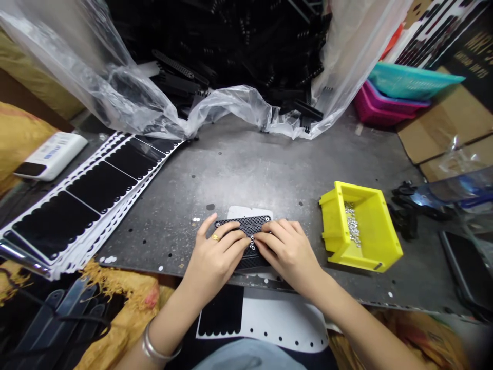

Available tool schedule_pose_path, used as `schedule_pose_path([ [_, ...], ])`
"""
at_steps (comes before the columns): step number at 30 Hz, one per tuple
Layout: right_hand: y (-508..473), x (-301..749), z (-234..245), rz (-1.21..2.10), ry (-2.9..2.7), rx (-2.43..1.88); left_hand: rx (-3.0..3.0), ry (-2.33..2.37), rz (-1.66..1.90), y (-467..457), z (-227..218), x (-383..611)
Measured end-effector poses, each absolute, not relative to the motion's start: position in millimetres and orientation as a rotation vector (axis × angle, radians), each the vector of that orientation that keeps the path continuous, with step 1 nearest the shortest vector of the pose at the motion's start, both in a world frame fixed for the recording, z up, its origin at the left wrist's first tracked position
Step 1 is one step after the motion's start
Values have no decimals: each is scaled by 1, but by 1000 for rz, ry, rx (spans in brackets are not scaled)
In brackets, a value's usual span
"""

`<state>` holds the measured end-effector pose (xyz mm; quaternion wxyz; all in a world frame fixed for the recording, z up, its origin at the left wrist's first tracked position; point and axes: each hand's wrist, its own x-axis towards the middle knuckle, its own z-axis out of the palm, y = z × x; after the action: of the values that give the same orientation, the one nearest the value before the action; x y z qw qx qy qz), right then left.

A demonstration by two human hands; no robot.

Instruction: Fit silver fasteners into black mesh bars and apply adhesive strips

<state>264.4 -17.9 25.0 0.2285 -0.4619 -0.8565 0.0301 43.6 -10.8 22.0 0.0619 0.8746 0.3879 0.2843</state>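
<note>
Grey, speckled counter (246,169), one surface, fills the middle of the frame. One clear plastic bag (234,105) at top centre opens towards me, probably so its black parts, too many to count, stay reachable. One yellow open-topped plastic bin (375,221), right of centre, likely stands close for easy picking. My two hands, left hand (215,257) and right hand (288,252), curl narrowly over one black mesh-patterned strip (250,222) at lower centre, seemingly steadying it; I can't tell whether either grips. Between them sit several tiny silver metal pieces (252,245), too bunched to count.
</note>
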Motion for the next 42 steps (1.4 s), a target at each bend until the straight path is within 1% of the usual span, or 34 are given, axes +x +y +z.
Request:
schedule_pose_path([
  [6, -45, 292, 29, -29, -2287, -1442, 2638, 1184, 892, -13, 21, 27],
  [11, -56, 291, 24, -116, -2341, -1319, 2648, 1273, 914, -24, 24, 12],
  [16, -65, 289, 15, 27, -2337, -1323, 2641, 1315, 898, -35, 25, 5],
  [22, -75, 290, 6, -60, -2321, -1367, 2572, 1335, 891, -35, 24, 10],
  [27, -69, 288, 12, 97, -2212, -1383, 2552, 1304, 964, -40, 15, 9],
  [32, -47, 264, 15, 144, -2116, -1400, 2554, 1365, 1004, -47, 5, 5],
  [36, -38, 250, 15, 213, -2165, -1370, 2669, 1326, 994, -46, 7, 2],
  [42, -53, 274, 20, 195, -2224, -1401, 2753, 1301, 993, -41, 13, 3],
])
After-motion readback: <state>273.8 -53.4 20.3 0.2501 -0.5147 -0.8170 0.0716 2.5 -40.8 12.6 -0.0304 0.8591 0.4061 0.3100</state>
